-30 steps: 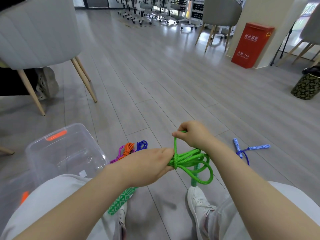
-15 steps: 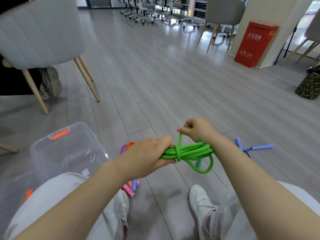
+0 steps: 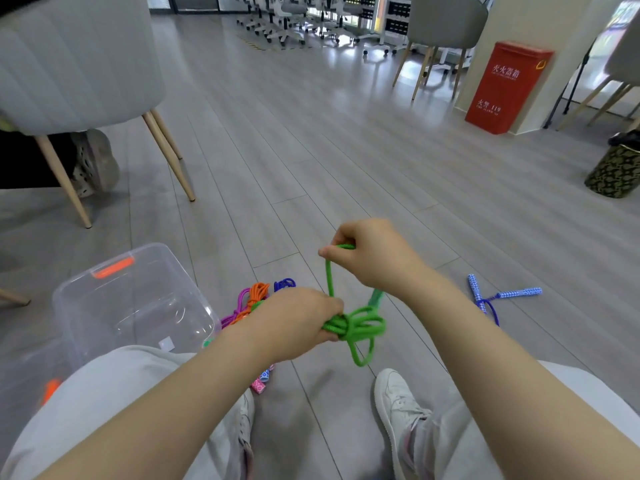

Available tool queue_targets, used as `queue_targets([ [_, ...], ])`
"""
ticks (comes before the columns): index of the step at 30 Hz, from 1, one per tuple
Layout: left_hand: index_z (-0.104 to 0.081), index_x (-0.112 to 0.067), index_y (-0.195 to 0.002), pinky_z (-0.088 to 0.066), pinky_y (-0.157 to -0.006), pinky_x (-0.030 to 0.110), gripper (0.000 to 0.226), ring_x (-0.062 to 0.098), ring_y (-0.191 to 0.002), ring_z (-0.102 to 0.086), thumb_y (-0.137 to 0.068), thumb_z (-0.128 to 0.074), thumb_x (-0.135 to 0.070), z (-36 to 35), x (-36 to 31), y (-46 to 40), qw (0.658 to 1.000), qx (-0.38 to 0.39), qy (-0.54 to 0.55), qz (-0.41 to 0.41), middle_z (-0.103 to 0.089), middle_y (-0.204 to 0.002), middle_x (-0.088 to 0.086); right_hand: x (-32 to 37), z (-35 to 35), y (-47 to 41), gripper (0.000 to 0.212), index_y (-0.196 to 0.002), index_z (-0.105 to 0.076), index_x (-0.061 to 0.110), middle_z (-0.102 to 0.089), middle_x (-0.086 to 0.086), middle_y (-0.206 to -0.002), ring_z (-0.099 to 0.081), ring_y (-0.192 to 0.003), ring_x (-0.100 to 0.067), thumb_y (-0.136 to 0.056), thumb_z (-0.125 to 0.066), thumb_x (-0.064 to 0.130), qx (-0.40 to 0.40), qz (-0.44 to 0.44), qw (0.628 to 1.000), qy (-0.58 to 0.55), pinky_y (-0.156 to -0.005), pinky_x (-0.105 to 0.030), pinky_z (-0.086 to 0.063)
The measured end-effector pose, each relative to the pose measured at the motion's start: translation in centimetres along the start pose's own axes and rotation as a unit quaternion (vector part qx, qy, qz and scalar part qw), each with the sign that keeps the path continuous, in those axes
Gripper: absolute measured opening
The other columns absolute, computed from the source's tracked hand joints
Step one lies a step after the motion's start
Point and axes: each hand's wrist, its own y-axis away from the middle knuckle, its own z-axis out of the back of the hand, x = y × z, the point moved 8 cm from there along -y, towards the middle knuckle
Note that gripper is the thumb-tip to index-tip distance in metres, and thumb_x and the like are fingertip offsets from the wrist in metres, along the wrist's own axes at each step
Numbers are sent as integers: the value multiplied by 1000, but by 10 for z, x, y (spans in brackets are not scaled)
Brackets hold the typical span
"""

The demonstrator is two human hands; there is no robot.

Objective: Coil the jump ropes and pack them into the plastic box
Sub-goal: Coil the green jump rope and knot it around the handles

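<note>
My left hand [image 3: 294, 322] grips a bundle of coiled green jump rope [image 3: 356, 329] above the floor. My right hand [image 3: 370, 254] pinches a strand of the same green rope and holds it taut above the bundle. One loop hangs below the coil. A clear plastic box [image 3: 86, 299] with orange latches stands on the floor at the left, beside my left knee. Orange, purple and blue ropes [image 3: 254, 296] lie in a heap between the box and my left hand, partly hidden by it. A blue jump rope with patterned handles [image 3: 498, 296] lies on the floor at the right.
A grey chair [image 3: 76, 64] with wooden legs stands at the far left, a person's shoe [image 3: 95, 164] under it. A red fire box [image 3: 505, 86] stands by a pillar at the back right. My two white shoes [image 3: 398, 403] rest on the grey plank floor.
My right hand has lifted its green strand higher, away from the bundle. The bundle in my left hand has dropped a little and drawn tighter.
</note>
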Motion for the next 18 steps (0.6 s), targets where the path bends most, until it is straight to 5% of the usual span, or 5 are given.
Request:
queue_targets([
  [6, -60, -27, -85, -41, -60, 29, 22, 15, -76, -58, -82, -66, -49, 22, 54, -2, 968, -114, 149, 166, -61, -77, -9, 16, -8, 33, 17, -75, -65, 26, -55, 11, -60, -49, -56, -4, -89, -61, 33, 8, -16, 996, -83, -52, -21, -36],
  [10, -59, -30, -67, -35, -53, 23, 24, 1, -61, -55, -78, -70, -47, 25, 61, 3, 945, -114, 225, 211, -60, -60, -12, 7, -10, 39, 21, -73, -64, 26, -48, 10, -51, -43, -48, -4, -92, -56, 27, 1, -47, 992, -115, -48, -19, -32],
  [18, -66, -20, -73, -37, -55, 31, 23, 16, -65, -58, -76, -73, -42, 48, 86, 18, 916, -186, 245, 257, -65, -66, -2, 10, -21, 45, 17, -74, -63, 16, -48, 11, -55, -41, -50, -2, -91, -61, 21, 27, -42, 966, -253, -55, -18, -34],
])
